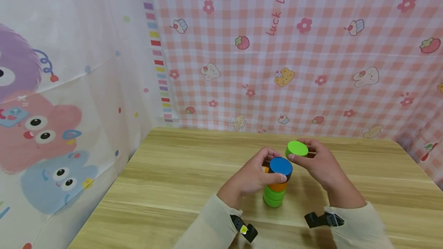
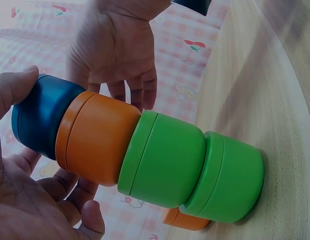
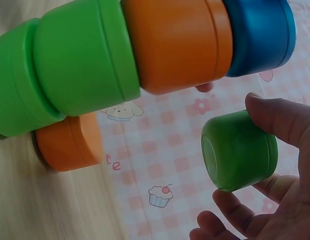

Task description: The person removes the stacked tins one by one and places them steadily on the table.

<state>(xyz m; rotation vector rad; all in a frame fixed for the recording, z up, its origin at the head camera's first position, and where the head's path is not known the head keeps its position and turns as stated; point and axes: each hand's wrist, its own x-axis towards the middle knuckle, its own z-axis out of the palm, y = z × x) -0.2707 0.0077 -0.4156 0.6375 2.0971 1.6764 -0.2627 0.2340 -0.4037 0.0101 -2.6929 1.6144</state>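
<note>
A stack of small lidded jars stands on the wooden table. From the bottom come a green jar (image 2: 230, 175), another green jar (image 2: 165, 160), an orange jar (image 2: 99, 137) and a blue jar (image 1: 281, 166) on top. My left hand (image 1: 252, 174) grips the blue jar, thumb on its near side and fingers behind. To the right of the stack's top, my right hand (image 1: 322, 164) holds a third green jar (image 3: 237, 152) between thumb and fingers, raised off the table and apart from the stack. Beside the stack's base, a second orange jar (image 3: 69, 142) sits on the table.
The wooden table (image 1: 166, 180) reaches back to a pink checked cloth (image 1: 242, 64) with printed cakes and flowers. A white cloth with cartoon figures (image 1: 52, 126) hangs along the left side. Black straps (image 1: 323, 219) circle both wrists.
</note>
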